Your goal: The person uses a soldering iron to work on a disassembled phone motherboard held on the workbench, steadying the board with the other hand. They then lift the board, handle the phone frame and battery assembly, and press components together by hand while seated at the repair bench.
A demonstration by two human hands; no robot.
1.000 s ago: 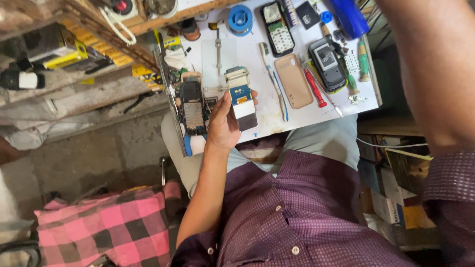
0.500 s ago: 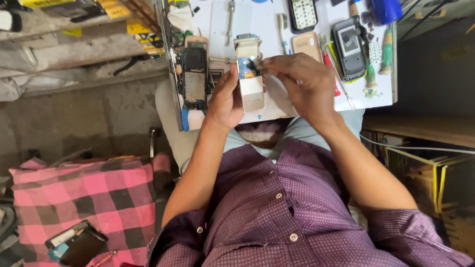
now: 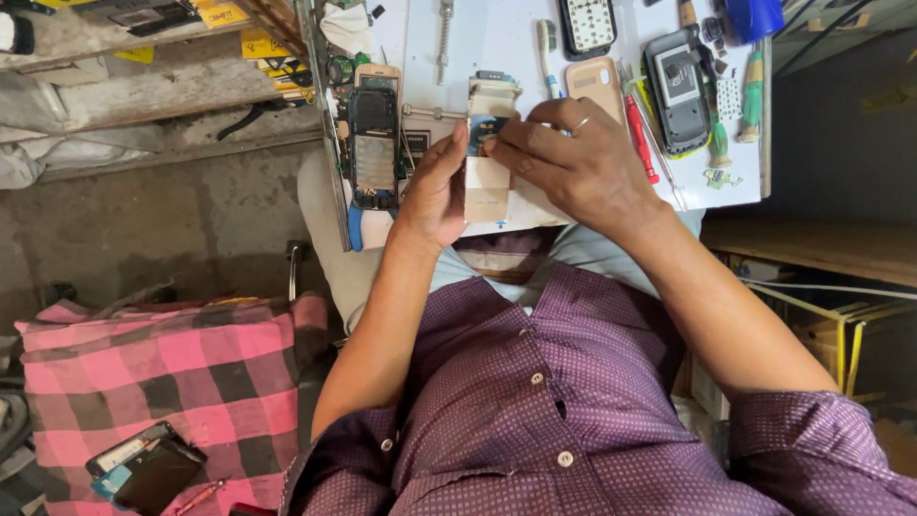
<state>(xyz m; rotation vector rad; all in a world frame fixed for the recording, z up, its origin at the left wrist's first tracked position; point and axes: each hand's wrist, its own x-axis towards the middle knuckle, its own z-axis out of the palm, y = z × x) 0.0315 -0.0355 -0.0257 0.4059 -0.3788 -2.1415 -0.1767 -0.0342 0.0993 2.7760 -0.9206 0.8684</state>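
Note:
A small opened phone (image 3: 488,143) with a beige body and a blue part is held over the white worktable (image 3: 497,38). My left hand (image 3: 435,186) grips its left side from below. The fingertips of my right hand (image 3: 568,162), which wears a ring, press on the phone's middle from the right. Just left of my left hand lies a stripped phone board (image 3: 373,143) on the table.
On the table lie a beige phone back (image 3: 594,86), a dark phone (image 3: 676,88), a keypad phone (image 3: 586,24), a red screwdriver (image 3: 642,139), a green tool (image 3: 753,81) and a toothbrush (image 3: 546,48). A pink checked cloth (image 3: 162,382) at lower left carries more phones (image 3: 145,468).
My right hand came down from the upper right onto the phone held by my left hand. The view shifted slightly, and both hands now sit lower on the table.

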